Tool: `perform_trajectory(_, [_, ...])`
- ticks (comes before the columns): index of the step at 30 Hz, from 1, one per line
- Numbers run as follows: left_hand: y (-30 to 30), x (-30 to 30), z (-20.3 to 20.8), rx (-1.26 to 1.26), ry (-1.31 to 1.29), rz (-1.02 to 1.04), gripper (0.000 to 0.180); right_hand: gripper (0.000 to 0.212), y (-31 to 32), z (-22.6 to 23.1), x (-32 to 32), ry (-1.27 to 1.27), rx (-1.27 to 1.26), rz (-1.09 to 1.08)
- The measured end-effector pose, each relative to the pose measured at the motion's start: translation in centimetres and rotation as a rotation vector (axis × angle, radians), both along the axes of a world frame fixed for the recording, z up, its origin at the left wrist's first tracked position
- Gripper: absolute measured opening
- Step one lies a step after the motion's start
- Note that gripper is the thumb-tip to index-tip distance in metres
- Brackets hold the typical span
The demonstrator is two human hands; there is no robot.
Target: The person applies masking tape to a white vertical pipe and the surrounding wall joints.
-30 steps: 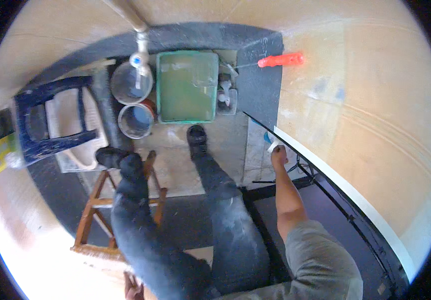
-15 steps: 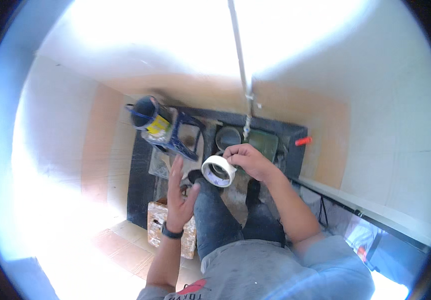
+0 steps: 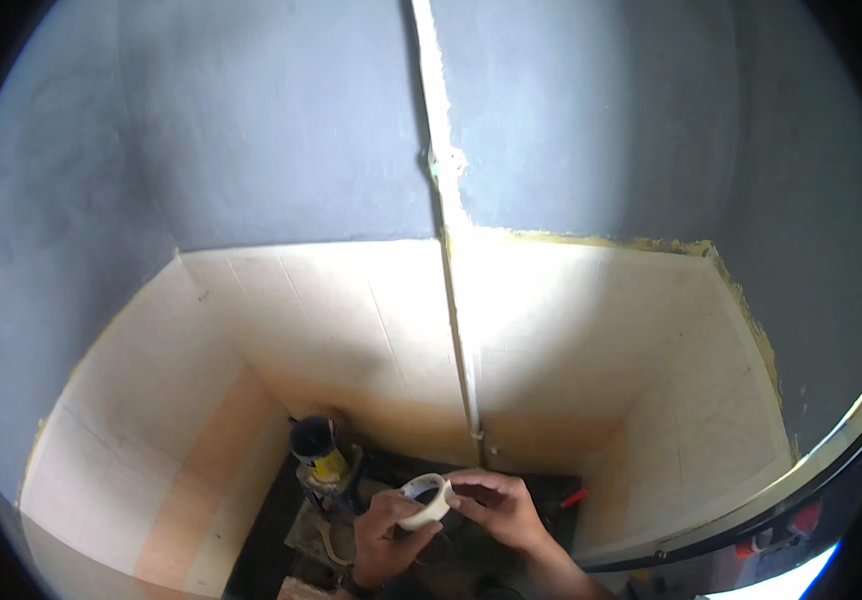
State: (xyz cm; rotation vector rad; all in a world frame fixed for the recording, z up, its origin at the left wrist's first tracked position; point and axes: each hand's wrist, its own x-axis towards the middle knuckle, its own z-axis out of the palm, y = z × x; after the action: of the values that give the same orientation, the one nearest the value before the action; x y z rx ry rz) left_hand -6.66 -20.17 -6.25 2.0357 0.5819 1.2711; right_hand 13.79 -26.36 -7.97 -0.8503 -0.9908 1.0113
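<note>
Head view showed the tape (image 3: 432, 513) between both hands. The left hand (image 3: 384, 533) pinched it, thumb against fingers; the right hand (image 3: 499, 507) touched its side, maybe pinching too, but that was hard to tell. A firm left grip seemed best for steadiness.

- Floor (image 3: 461, 558): dark, in shadow, partly obscured.
- Dark-blue stool (image 3: 349, 497): standing; contact of its feet not discernible.
- Black-and-yellow bucket (image 3: 328, 467): upright, directly on the stool.
- Greyish flat sheet (image 3: 304, 530): low, beside the stool; material undetermined.
</note>
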Motion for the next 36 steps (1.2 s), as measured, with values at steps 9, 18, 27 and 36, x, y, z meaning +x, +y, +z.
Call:
perform_trajectory(9, [-2.6,-1.9,-3.0,0.038,0.088,0.186,0.038,0.011,2.3,-3.9,-1.8,0.069,-0.119,0.055])
perform_trajectory(18, [-3.7,-4.3,-1.7,-0.322,0.449,0.238,0.023,0.010,4.2,-2.8,-0.7,-0.355,0.141,-0.336])
perform_trajectory(27, [-3.6,-5.9,-1.4,-0.299,0.537,0.286,0.021,0.012,4.8,2.9,7.5,-0.233,-0.068,-0.462])
perform_trajectory(36, [-3.2,-8.2,-1.2,-0.290,0.588,0.308,0.021,0.012,5.2,5.6,7.9,-0.095,0.235,-0.657])
